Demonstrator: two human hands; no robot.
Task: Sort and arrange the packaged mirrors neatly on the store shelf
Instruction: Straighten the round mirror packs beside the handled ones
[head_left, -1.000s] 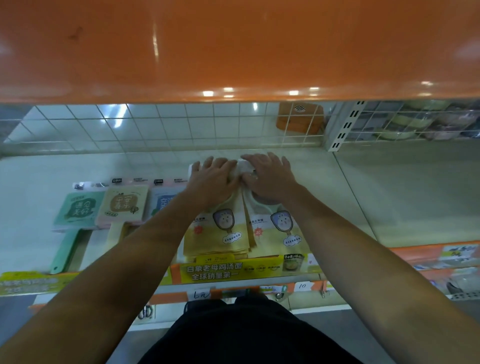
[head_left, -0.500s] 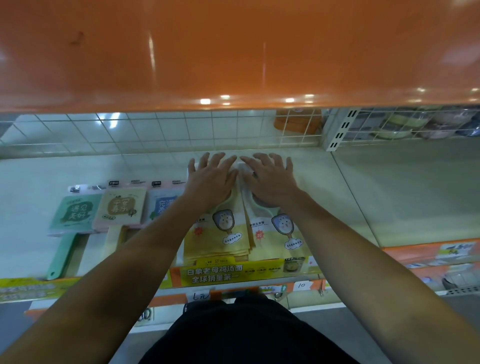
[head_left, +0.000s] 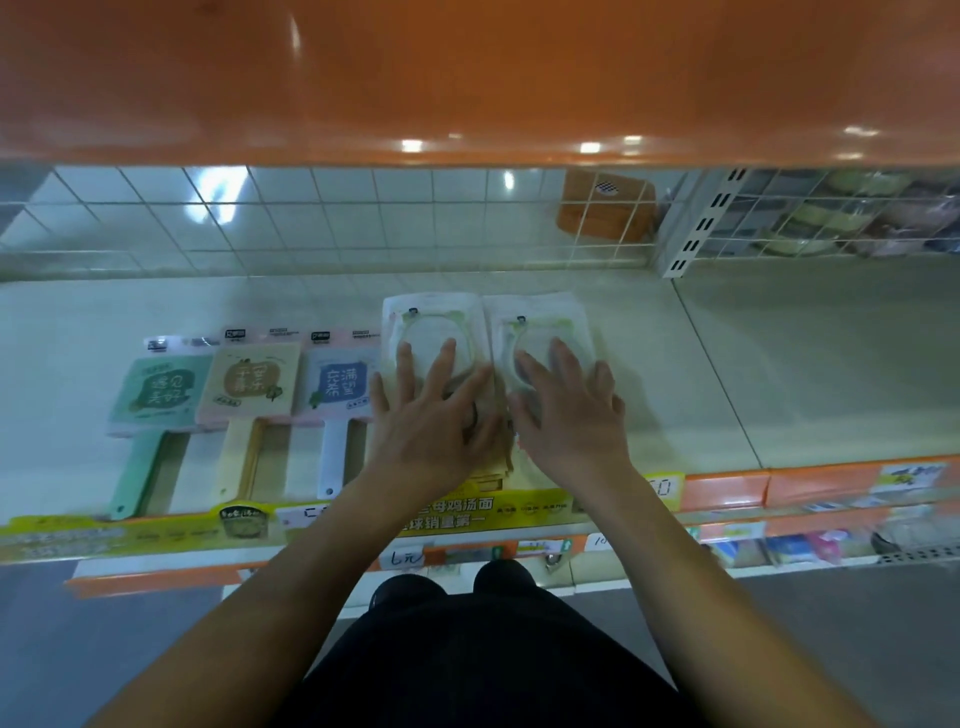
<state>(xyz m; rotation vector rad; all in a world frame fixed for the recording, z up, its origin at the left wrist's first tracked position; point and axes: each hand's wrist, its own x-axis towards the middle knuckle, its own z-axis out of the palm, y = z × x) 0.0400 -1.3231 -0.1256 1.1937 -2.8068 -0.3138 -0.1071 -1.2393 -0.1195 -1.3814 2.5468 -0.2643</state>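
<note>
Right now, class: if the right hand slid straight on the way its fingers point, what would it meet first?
Past the mirror pack under the right hand, bare shelf, then probably the wire grid; depth is unclear.

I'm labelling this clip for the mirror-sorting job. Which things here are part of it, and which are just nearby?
Part of the job:
left hand
right hand
left yellow mirror stack
right yellow mirror stack
green mirror
beige mirror
blue mirror

Just nearby:
orange box
yellow shelf strip
</note>
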